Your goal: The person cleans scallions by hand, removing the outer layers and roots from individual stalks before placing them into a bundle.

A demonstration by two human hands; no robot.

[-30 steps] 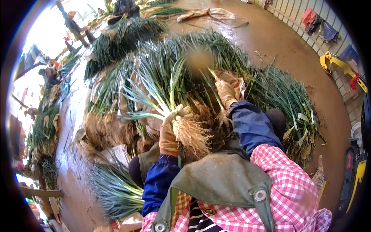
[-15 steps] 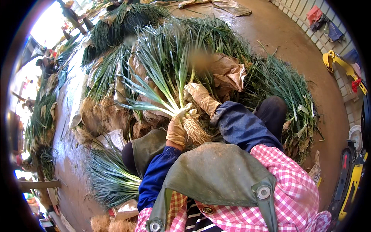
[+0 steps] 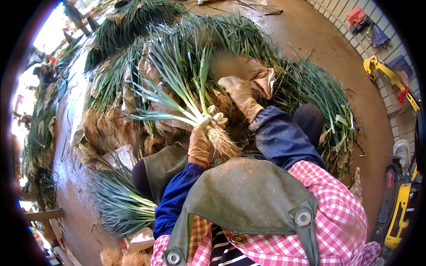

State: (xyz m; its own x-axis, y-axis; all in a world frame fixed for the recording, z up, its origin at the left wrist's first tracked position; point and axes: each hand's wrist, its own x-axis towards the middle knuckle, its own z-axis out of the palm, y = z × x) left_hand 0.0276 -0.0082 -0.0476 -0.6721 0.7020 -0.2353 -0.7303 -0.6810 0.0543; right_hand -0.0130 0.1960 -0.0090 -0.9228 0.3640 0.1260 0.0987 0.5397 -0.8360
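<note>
Both my hands wear tan work gloves. My left hand is closed around the white lower ends of a small bunch of green onions, held just above my lap. Their long leaves point up and to the left, and the tangled roots hang to the right of my fist. My right hand is apart from the bunch, stretched over the near side of a large heap of green onions. Its fingers reach forward with nothing visible in them, though the fingertips are partly hard to make out.
Crumpled brown wrapping lies among the heap. More onions lie to the right, and another bunch at my left knee. Wet brown floor surrounds the piles. Yellow-and-black equipment stands at the right by a tiled wall.
My right hand has moved away from the held bunch, right and forward over the heap. My left hand keeps its hold on the onions, nearly still. The whole view has shifted slightly.
</note>
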